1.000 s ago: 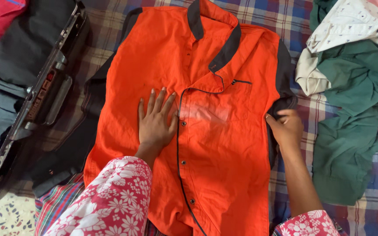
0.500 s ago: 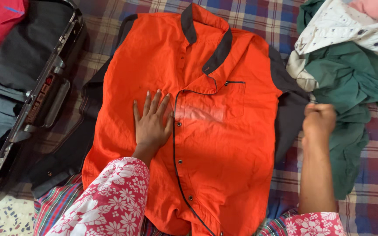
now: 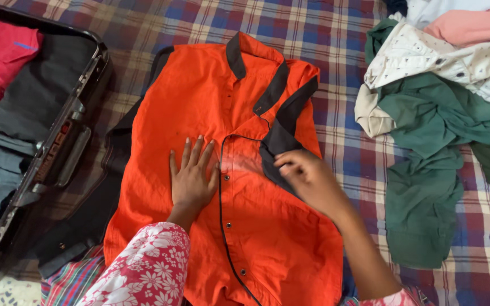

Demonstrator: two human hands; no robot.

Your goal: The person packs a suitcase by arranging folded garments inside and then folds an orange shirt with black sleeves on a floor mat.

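Observation:
An orange shirt (image 3: 199, 102) with black collar, black sleeves and dark piping lies flat, front up, on a plaid bedsheet (image 3: 336, 34). My left hand (image 3: 191, 175) presses flat on the shirt's chest, fingers spread, just left of the button line. My right hand (image 3: 304, 178) grips the shirt's black right sleeve (image 3: 282, 133) and holds it folded inward over the orange front, near the chest pocket area. Both of my arms wear pink floral sleeves.
An open dark suitcase (image 3: 58, 147) with folded red, black and grey clothes sits at the left. A heap of loose clothes lies at the right: a green garment (image 3: 432, 170), a white patterned one (image 3: 426, 54) and a pink one (image 3: 472, 25).
My right hand pulled the black sleeve out to the right, then carried it left and folded it over the shirt front. My left hand stayed pressed on the chest.

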